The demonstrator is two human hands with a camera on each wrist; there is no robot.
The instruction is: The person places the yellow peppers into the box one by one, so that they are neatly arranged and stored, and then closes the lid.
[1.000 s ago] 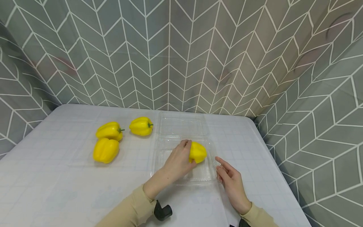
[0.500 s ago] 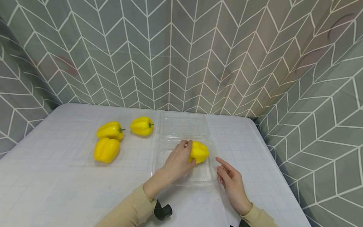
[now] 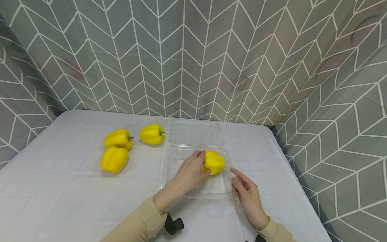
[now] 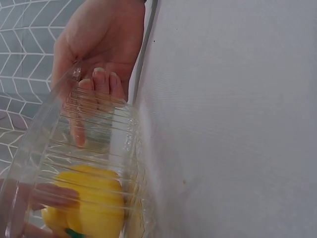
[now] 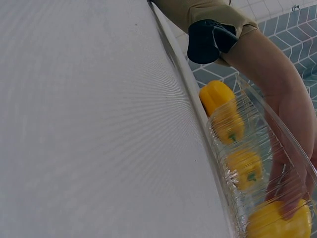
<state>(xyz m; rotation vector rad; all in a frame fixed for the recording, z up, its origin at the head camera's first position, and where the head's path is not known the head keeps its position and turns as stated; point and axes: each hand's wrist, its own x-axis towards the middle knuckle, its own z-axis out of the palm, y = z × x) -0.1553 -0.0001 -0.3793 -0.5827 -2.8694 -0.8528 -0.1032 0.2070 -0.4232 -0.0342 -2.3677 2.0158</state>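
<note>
Pepper is going into the tray — left hand grips it. Right hand, fingers loose, touches the tray's edge beside. Next — let go gently.

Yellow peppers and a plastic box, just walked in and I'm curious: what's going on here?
A person's left hand grips a yellow pepper inside the open clear clamshell box. The right hand rests at the box's right edge, fingers touching it. Three more peppers lie on the white table to the left.
</note>
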